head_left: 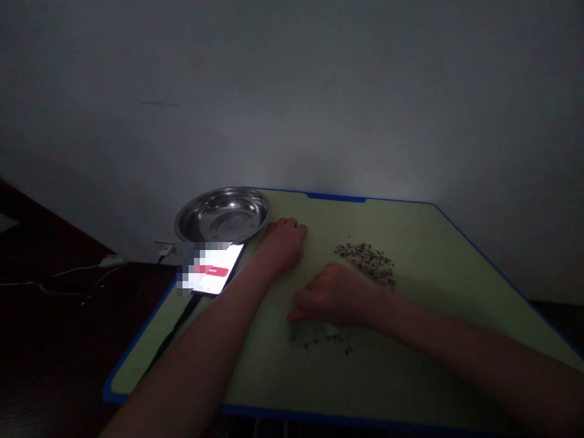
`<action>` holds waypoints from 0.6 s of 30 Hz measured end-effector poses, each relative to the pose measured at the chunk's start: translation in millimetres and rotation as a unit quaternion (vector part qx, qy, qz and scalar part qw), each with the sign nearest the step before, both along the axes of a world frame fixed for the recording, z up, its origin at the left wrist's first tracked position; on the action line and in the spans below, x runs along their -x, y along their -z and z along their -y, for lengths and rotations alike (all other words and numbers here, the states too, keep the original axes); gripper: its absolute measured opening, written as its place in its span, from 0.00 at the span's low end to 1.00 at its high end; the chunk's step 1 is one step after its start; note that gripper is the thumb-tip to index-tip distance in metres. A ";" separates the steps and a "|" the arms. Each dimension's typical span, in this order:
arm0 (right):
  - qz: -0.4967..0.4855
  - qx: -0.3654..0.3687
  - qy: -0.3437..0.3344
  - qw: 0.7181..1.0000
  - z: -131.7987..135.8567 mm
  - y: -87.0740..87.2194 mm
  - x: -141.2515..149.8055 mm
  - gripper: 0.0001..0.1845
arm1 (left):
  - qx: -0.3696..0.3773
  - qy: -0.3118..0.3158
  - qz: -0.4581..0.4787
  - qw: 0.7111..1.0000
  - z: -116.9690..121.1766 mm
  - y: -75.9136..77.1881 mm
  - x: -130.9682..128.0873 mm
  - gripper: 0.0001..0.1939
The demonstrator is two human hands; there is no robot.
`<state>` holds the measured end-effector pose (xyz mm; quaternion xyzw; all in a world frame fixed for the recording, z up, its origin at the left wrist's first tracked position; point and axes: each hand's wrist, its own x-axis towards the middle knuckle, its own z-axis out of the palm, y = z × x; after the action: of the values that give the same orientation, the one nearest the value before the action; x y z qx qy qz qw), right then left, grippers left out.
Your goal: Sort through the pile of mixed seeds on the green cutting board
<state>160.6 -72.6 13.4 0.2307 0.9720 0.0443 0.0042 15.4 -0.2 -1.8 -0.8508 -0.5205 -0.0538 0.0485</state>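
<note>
On my feed the light is quite dim, so I judge w/ care. The mixed pile of dark and pale grains lies on the right half of the green table, on the far side of the R hand. A small see-through item is at the near side of this hand, partly under it, w/ a few dark bits beside it.

For the step in hand, I think slow and small moves are best, bc the grains prob. roll easily. R wrist should be lifted a little, since it passes just beside the pile and could sweep it. The see-through item is better held flat, w/ light pressure only.

Fingers: on the R hand they are curled in, almost like a fist, over the see-through item; I can't tell if they pinch it or some grains. On the L hand, resting just right of the metal bowl, fingers are bent and point to the far side; tips are unclear, so I can't tell if they hold sth. The L forearm runs just beside the lit phone.
</note>
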 end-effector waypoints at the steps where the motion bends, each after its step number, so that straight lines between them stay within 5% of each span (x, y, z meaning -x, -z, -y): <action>1: -0.007 0.000 0.005 1.000 4.4 2.1 -4.2 0.25 | 0.001 -0.002 -0.001 1.000 0.3 -0.1 -0.3 0.17; 18: -0.043 0.074 0.119 0.989 66.0 7.0 -27.3 0.17 | -0.003 0.001 -0.013 1.000 -1.7 0.4 -1.9 0.19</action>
<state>188.0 -138.6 6.4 0.3453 0.9376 -0.0388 -0.0151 17.3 1.5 -2.2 -0.8521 -0.5184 -0.0441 0.0578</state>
